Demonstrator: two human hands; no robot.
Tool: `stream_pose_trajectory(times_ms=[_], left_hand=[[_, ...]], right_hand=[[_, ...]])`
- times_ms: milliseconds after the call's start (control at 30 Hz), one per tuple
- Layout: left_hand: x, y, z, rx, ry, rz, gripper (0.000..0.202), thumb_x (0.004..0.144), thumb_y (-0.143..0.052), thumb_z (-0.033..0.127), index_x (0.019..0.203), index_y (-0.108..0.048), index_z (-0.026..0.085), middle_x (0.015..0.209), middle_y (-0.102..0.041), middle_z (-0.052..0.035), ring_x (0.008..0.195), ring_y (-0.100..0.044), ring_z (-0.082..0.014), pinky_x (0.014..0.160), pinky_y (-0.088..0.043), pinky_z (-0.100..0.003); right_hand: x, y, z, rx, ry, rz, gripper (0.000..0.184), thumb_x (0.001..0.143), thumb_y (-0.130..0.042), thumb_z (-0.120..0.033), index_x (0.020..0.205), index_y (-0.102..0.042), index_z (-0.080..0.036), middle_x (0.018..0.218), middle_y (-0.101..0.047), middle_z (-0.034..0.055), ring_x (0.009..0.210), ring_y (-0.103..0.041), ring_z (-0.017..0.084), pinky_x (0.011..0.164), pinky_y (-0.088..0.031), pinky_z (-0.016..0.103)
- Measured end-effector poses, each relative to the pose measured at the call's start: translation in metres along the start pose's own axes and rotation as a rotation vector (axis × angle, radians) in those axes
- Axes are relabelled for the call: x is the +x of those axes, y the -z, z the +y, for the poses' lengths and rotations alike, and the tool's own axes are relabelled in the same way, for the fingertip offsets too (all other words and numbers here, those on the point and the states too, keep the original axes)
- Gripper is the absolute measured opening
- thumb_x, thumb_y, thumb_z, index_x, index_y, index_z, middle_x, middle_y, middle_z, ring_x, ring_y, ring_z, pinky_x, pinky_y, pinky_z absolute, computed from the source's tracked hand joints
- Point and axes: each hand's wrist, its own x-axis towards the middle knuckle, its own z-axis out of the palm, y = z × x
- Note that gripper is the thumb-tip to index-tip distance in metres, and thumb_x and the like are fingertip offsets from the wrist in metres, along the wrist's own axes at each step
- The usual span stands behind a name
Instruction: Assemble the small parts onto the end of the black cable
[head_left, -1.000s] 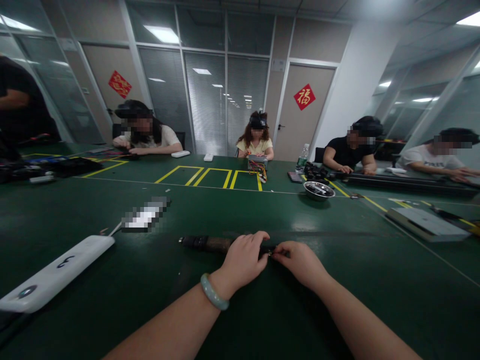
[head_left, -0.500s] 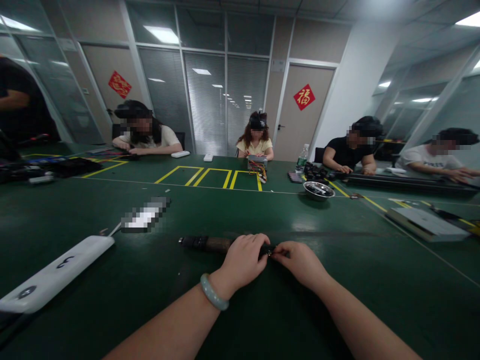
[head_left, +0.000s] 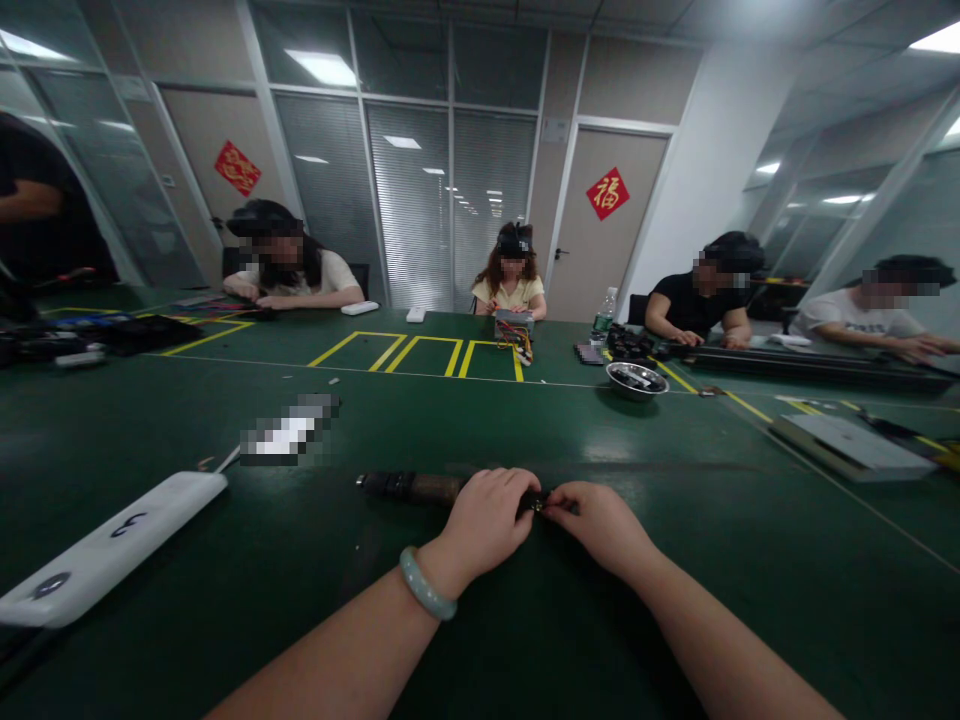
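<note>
A dark rod-shaped tool (head_left: 409, 487) lies across the green table (head_left: 465, 420) right in front of me, its left end free. My left hand (head_left: 486, 520), a pale green bangle on the wrist, is wrapped over the rod's right part. My right hand (head_left: 598, 523) is closed in a pinch at the rod's right end, where a tiny shiny part shows between the fingertips of both hands. What that part is stays too small to name.
A white power bank (head_left: 105, 555) lies at the near left, a pixelated item (head_left: 289, 432) behind it. A metal bowl (head_left: 637, 380) and a grey flat case (head_left: 851, 447) sit to the right. Several other people work at the far and right edges.
</note>
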Motion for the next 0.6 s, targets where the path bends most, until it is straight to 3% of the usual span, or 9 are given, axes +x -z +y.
stream_pose_trajectory(times_ms=[233,467,600], left_hand=[[0.0007,-0.0010,-0.0013,-0.009,-0.060,-0.005,0.015,0.083,-0.057,0.016,0.096,-0.059,0.023,0.109,-0.062,0.0010,0.100,-0.057,-0.0193,0.090,-0.042,-0.038],[0.0001,-0.0023,-0.0009,-0.027,-0.018,0.018,0.025,0.083,-0.059,0.017,0.107,-0.056,0.024,0.105,-0.063,-0.0003,0.098,-0.057,-0.0197,0.087,-0.044,-0.037],[0.0000,-0.0031,-0.0018,0.000,-0.022,-0.002,0.020,0.084,-0.058,0.018,0.103,-0.058,0.023,0.107,-0.062,0.0001,0.100,-0.057,-0.0189,0.090,-0.043,-0.037]], right_hand=[[0.0005,-0.0008,0.0013,0.007,0.021,-0.001,0.016,0.084,-0.058,-0.033,0.085,-0.073,-0.027,0.083,-0.072,-0.0018,0.075,-0.063,0.015,0.064,-0.036,0.025],[0.0002,-0.0004,0.0004,-0.001,0.008,0.003,0.015,0.084,-0.058,-0.034,0.084,-0.072,-0.028,0.082,-0.072,-0.0028,0.073,-0.062,0.015,0.063,-0.036,0.024],[0.0006,-0.0003,0.0002,-0.001,0.000,-0.014,0.016,0.084,-0.058,-0.034,0.085,-0.072,-0.027,0.082,-0.072,-0.0022,0.073,-0.063,0.015,0.063,-0.037,0.025]])
